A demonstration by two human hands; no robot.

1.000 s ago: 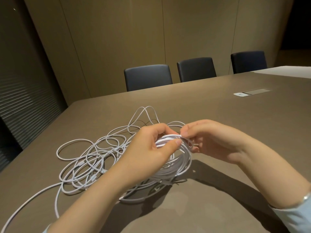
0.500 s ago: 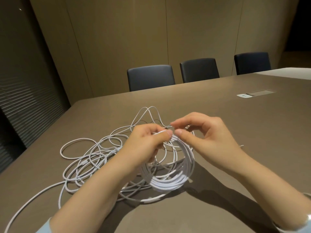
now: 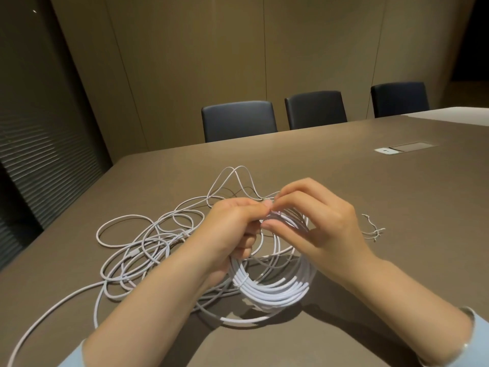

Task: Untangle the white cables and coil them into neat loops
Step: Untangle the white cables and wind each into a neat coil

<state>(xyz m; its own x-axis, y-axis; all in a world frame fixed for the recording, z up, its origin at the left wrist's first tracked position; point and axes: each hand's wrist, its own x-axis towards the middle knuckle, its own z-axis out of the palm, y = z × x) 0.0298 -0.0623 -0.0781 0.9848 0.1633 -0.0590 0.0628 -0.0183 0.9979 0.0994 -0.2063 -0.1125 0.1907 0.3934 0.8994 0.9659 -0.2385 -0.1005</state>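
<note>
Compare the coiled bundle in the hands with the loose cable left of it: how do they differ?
The coiled bundle is tight, even loops; the loose cable sprawls in crossing, uneven loops. The bundle is held upright by the left hand and right hand; the loose cable lies flat on the table. Both are white.

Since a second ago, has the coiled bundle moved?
Yes. The coiled bundle now hangs upright from both hands, left hand and right hand, its lower rim nearer the table edge facing the camera.

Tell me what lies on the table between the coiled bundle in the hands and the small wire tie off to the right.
Only bare table shows in the head view between the coiled bundle and the wire tie, apart from the right hand above.
</note>
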